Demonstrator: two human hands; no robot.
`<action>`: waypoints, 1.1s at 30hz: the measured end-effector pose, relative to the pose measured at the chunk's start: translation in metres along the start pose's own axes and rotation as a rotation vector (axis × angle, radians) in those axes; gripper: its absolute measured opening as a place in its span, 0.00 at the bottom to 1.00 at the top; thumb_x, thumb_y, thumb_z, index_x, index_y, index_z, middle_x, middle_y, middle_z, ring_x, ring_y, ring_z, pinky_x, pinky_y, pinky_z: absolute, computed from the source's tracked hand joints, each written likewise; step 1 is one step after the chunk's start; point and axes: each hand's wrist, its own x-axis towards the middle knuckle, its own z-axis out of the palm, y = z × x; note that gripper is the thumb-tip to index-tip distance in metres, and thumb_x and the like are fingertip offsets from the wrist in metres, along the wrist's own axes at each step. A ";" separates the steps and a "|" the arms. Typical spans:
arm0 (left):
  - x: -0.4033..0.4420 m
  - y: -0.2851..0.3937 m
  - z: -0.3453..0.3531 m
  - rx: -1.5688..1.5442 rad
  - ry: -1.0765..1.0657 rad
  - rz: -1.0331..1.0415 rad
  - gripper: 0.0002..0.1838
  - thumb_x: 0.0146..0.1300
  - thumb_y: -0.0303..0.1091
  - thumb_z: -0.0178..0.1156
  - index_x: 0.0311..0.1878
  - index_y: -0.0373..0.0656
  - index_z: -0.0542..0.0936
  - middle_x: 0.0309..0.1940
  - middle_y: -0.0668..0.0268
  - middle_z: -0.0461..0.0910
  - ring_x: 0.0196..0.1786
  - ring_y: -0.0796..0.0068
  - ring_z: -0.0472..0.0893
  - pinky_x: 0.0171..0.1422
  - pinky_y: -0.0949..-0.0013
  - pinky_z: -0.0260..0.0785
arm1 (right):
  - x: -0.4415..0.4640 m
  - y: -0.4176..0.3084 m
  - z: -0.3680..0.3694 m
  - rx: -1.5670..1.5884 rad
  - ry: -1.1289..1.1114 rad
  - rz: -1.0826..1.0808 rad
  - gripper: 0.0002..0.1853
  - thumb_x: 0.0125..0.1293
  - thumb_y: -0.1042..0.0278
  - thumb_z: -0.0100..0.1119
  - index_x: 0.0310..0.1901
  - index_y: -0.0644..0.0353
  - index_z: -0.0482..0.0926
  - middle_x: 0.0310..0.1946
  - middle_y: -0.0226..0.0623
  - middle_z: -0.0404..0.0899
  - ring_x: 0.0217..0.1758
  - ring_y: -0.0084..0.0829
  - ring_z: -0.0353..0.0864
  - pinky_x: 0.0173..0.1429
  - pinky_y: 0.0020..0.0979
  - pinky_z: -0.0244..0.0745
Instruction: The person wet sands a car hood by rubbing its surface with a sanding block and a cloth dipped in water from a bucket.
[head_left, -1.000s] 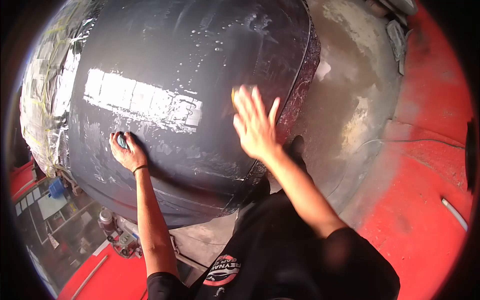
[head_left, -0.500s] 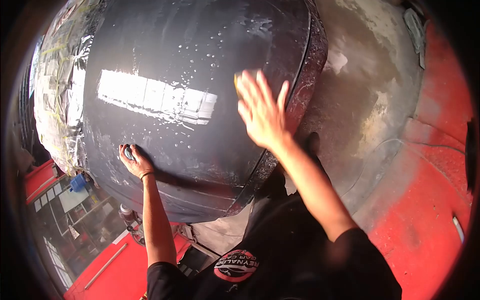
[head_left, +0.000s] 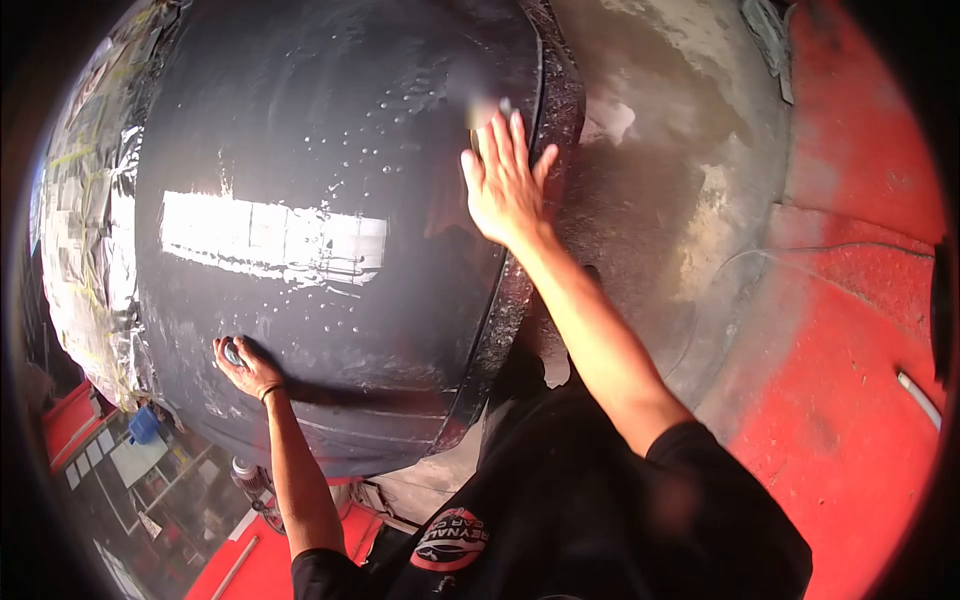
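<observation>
A wet, dark grey car hood (head_left: 330, 90) with water beads and whitish smears fills the middle of the view. My right hand (head_left: 508, 195) lies near the hood's right edge, its fingers stretched and the thumb apart. A thin yellowish edge shows beside its fingertips; what lies under them is hidden and partly blurred. On the left part of the hood, my left hand (head_left: 250, 372) has its fingers curled round a small grey-blue object (head_left: 233, 352). Its kind cannot be made out.
Crinkled masking sheets with tape (head_left: 85, 220) cover the car on the left. A wet concrete floor (head_left: 660, 150) and red floor (head_left: 850, 430) lie to the right, with a thin cable (head_left: 850, 248) across them. A blue container (head_left: 144, 425) stands at lower left.
My right hand has moved forward along the hood, away from my body and nearer its right edge. My left hand stays about where it was on the hood. The view has shifted right.
</observation>
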 end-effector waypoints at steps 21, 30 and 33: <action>0.000 -0.027 0.008 0.048 0.023 -0.020 0.25 0.87 0.45 0.62 0.75 0.35 0.79 0.77 0.49 0.78 0.81 0.51 0.75 0.88 0.52 0.64 | 0.027 0.030 -0.034 -0.085 -0.241 0.006 0.39 0.91 0.40 0.33 0.94 0.48 0.44 0.97 0.33 0.36 0.99 0.46 0.32 0.90 0.79 0.25; 0.032 -0.010 0.030 -0.421 0.224 -0.389 0.28 0.85 0.39 0.65 0.81 0.39 0.75 0.79 0.54 0.76 0.72 0.61 0.82 0.73 0.60 0.78 | 0.118 0.185 -0.176 0.841 -0.580 0.271 0.30 0.92 0.56 0.50 0.87 0.60 0.66 0.89 0.39 0.64 0.93 0.32 0.58 0.92 0.36 0.57; 0.021 0.192 0.046 -0.611 0.231 -0.364 0.25 0.83 0.31 0.65 0.79 0.39 0.77 0.79 0.56 0.76 0.65 0.68 0.85 0.62 0.66 0.83 | 0.108 0.297 -0.253 1.123 -0.117 0.869 0.27 0.83 0.56 0.65 0.78 0.54 0.76 0.71 0.38 0.82 0.79 0.41 0.75 0.84 0.59 0.73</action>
